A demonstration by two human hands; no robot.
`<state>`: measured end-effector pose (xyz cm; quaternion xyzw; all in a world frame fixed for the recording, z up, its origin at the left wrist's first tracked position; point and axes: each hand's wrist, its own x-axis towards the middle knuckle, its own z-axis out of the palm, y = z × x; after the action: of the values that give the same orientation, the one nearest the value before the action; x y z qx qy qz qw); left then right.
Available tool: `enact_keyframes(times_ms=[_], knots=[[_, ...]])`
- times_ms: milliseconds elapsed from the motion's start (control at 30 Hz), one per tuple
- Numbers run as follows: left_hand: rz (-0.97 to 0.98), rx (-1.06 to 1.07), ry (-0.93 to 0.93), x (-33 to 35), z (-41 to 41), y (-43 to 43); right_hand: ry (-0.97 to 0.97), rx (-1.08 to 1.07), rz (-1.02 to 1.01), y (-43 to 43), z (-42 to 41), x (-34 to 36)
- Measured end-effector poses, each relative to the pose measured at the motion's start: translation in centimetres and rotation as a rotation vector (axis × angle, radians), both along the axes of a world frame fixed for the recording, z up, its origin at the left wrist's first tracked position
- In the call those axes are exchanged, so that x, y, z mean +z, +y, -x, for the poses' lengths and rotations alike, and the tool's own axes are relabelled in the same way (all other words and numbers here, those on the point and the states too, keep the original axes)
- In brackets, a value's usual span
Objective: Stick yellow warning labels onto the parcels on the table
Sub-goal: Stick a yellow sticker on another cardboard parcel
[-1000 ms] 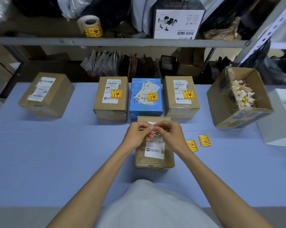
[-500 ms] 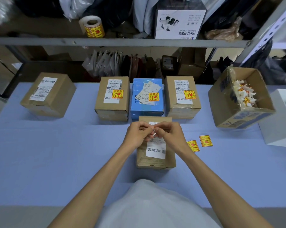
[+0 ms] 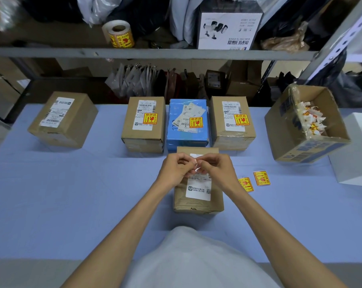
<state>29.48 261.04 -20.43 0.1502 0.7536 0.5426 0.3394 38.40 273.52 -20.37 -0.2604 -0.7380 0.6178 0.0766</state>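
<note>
Near parcel: a brown box [image 3: 198, 196] with a white slip on top, on the blue table [image 3: 51, 194] in front of the person.
Behind the near parcel: a row of a brown parcel [image 3: 143, 125], a blue parcel [image 3: 187, 125] and another brown parcel [image 3: 232, 123], each with a yellow label on top.
Far left of it: a lone brown parcel [image 3: 62, 119].
Just right of it: two loose yellow labels [image 3: 246, 184] lie flat.
Far right of it: an open box [image 3: 307, 125] of paper scraps.
High behind it: a label roll [image 3: 118, 34] on a shelf.
In the way: both hands hide the near parcel's back half.
Left hand [image 3: 177, 167]: curled above the near parcel, pinching a white paper bit [image 3: 197, 169].
Right hand [image 3: 216, 169]: curled too, pinching the same bit, fingertips meeting.
Paper bit: too small to tell what it is.
</note>
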Motion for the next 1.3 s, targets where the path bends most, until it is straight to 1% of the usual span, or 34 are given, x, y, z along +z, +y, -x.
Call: enact_keyframes(times_ms=[433, 600, 700, 867, 1033, 1200, 1300], knots=[[-0.017, -0.062, 0.046, -0.5, 0.0, 0.0, -0.013, -0.017, 0.034, 0.1, -0.2, 0.0], [0.011, 0.011, 0.034, -0.5, 0.1, 0.2, -0.010, -0.096, 0.062, 0.2, 0.0, -0.4], [0.016, -0.005, 0.024, -0.4, -0.2, 0.5, 0.006, -0.081, 0.044, 0.0, 0.2, -0.4], [0.034, -0.040, 0.067, -0.6, -0.2, 0.8, 0.014, -0.064, 0.028, -0.1, 0.3, -0.5], [0.042, 0.043, 0.014, -1.2, 0.5, 0.5, -0.027, -0.179, 0.070, 0.5, 0.0, -0.7], [-0.020, 0.057, -0.109, -0.4, 0.1, 1.1, 0.004, -0.128, 0.103, -0.1, 0.3, -0.1], [-0.021, 0.015, -0.070, -0.6, -0.1, 1.2, 0.024, -0.122, 0.110, -0.2, 0.5, 0.1]])
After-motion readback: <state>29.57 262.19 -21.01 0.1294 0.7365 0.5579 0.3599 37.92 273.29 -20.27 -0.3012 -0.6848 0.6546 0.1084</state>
